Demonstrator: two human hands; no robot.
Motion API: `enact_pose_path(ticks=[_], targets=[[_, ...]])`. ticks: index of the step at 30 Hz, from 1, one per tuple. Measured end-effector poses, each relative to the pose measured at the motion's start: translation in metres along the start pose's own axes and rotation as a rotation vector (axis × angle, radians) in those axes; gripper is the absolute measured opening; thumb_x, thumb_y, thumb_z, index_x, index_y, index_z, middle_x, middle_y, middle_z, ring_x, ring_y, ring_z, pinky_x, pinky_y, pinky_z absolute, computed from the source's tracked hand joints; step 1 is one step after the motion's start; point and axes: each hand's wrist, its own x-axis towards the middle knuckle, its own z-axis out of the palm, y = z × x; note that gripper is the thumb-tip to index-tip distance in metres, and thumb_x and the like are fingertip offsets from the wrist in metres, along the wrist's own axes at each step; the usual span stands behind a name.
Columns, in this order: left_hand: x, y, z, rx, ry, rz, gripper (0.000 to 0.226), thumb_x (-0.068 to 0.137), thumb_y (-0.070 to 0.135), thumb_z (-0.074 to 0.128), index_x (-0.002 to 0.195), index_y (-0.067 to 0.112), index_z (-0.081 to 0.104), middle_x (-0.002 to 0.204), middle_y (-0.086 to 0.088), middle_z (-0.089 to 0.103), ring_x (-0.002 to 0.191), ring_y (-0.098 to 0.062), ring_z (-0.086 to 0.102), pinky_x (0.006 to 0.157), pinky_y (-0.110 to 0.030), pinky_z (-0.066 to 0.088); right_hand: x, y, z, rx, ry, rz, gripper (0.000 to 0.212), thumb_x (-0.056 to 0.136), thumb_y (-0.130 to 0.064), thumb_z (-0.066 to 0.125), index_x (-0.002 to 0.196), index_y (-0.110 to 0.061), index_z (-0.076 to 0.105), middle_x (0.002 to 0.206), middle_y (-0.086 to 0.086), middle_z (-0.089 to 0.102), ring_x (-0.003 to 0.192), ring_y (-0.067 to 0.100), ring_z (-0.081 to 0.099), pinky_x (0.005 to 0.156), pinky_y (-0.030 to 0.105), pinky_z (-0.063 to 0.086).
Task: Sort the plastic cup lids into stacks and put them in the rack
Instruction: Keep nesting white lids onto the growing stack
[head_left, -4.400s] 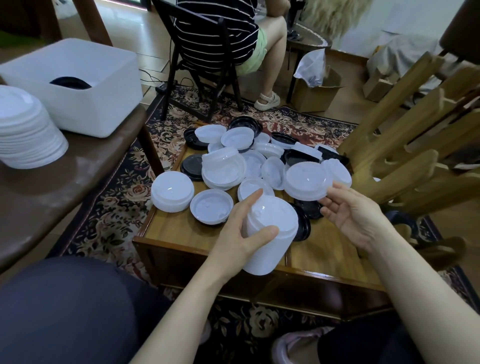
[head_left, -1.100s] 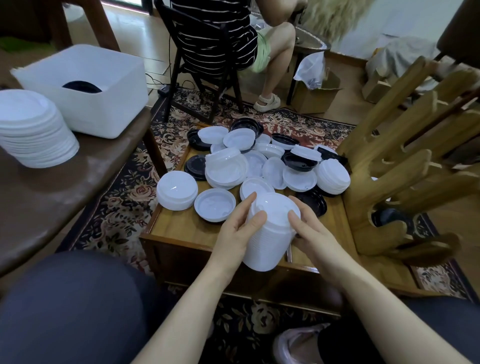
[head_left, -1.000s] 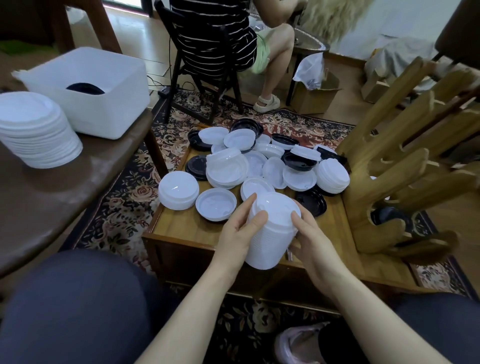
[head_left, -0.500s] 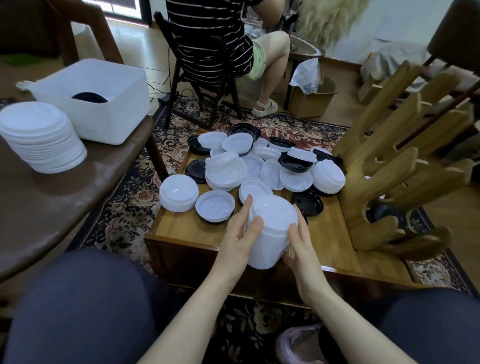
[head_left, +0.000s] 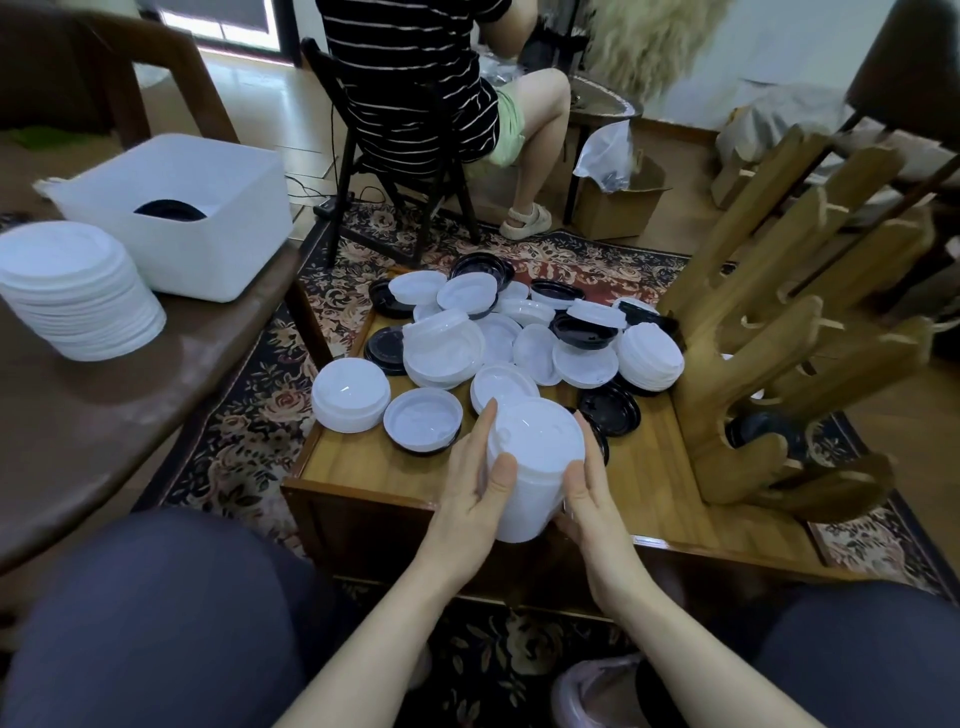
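Head view has both hands wrapped around a tall stack of white lids (head_left: 530, 467) at the near edge of the counter (head_left: 654, 483). Left hand (head_left: 475, 499) cups the left side with its thumb across the front, right hand (head_left: 587, 493) presses the right side, so nothing is free. The stack's long axis runs roughly upright, tilted a little toward the camera. What matters is where the wooden rack (head_left: 779, 374) sits: off to the right of the stack and a bit farther back, slots slanting up and away (right hand is the nearer one). My guess is the stack has to swing right and tip over to match a slot.
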Motion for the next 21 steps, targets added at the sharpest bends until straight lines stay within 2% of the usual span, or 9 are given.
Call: enact_pose_path(ticks=[3,6,8,11,13,15,17,19,21], targets=[[0.0,-0.001,0.0,0.011,0.018,0.012,0.072,0.074,0.091,0.037,0.139,0.064,0.021,0.147,0.04,0.024,0.135,0.026,0.018,0.102,0.0,0.022,0.0,0.002,0.002,-0.011,0.0,-0.006,0.066,0.065,-0.091,0.05,0.126,-0.077,0.03,0.151,-0.035,0.029,0.142,-0.003,0.029,0.12,0.046,0.028],[-0.001,-0.005,0.0,0.007,0.01,0.025,0.068,0.078,0.087,0.042,0.139,0.066,0.022,0.152,0.034,0.025,0.14,0.018,0.02,0.113,-0.016,0.022,0.0,0.005,0.003,-0.042,-0.001,-0.027,0.065,0.067,-0.092,0.046,0.127,-0.079,0.025,0.153,-0.035,0.022,0.144,-0.003,0.023,0.121,0.047,0.023],[-0.002,-0.007,-0.001,-0.018,-0.01,0.021,0.065,0.079,0.079,0.052,0.137,0.069,0.024,0.152,0.03,0.027,0.142,0.013,0.024,0.119,-0.025,0.024,-0.001,0.007,0.003,-0.048,0.0,-0.03,0.067,0.066,-0.093,0.045,0.128,-0.079,0.024,0.155,-0.033,0.019,0.145,-0.002,0.021,0.121,0.047,0.023],[-0.004,-0.007,-0.001,-0.084,-0.005,0.017,0.073,0.076,0.063,0.066,0.141,0.058,0.031,0.152,0.024,0.032,0.142,0.005,0.032,0.12,-0.035,0.031,-0.002,0.007,0.003,-0.036,-0.001,-0.047,0.067,0.067,-0.091,0.047,0.129,-0.077,0.025,0.155,-0.029,0.022,0.144,-0.002,0.024,0.12,0.046,0.025],[-0.006,-0.005,-0.002,-0.108,0.016,0.03,0.078,0.073,0.064,0.072,0.142,0.054,0.037,0.153,0.021,0.036,0.141,0.002,0.035,0.119,-0.04,0.033,-0.003,0.006,0.004,-0.036,0.007,-0.066,0.066,0.068,-0.09,0.048,0.129,-0.076,0.027,0.154,-0.029,0.025,0.143,-0.002,0.027,0.12,0.045,0.027],[-0.008,-0.003,-0.004,-0.133,0.039,0.05,0.079,0.07,0.066,0.076,0.14,0.055,0.042,0.154,0.017,0.04,0.142,-0.003,0.038,0.119,-0.043,0.034,-0.004,0.002,0.005,-0.04,0.01,-0.1,0.067,0.071,-0.088,0.049,0.132,-0.073,0.028,0.153,-0.03,0.027,0.143,-0.002,0.027,0.12,0.045,0.027],[-0.009,0.005,-0.006,-0.168,0.053,0.063,0.072,0.069,0.06,0.079,0.135,0.059,0.048,0.152,0.012,0.044,0.14,-0.006,0.042,0.117,-0.043,0.037,-0.005,-0.005,0.006,-0.038,0.011,-0.144,0.073,0.073,-0.085,0.049,0.139,-0.063,0.028,0.15,-0.033,0.03,0.142,-0.003,0.029,0.119,0.043,0.03],[-0.01,0.017,-0.01,-0.205,0.048,0.09,0.074,0.068,0.056,0.082,0.135,0.055,0.051,0.149,0.007,0.048,0.138,-0.011,0.046,0.115,-0.043,0.039,-0.005,-0.014,0.007,-0.021,0.006,-0.199,0.078,0.075,-0.083,0.051,0.143,-0.054,0.029,0.146,-0.035,0.036,0.139,-0.003,0.034,0.114,0.034,0.038],[-0.011,0.032,-0.018,-0.231,0.063,0.126,0.073,0.067,0.049,0.083,0.135,0.051,0.054,0.148,0.004,0.05,0.137,-0.014,0.048,0.114,-0.044,0.041,-0.003,-0.029,0.011,-0.003,-0.008,-0.24,0.077,0.074,-0.081,0.055,0.143,-0.054,0.033,0.147,-0.031,0.038,0.138,-0.001,0.037,0.106,0.028,0.044]])
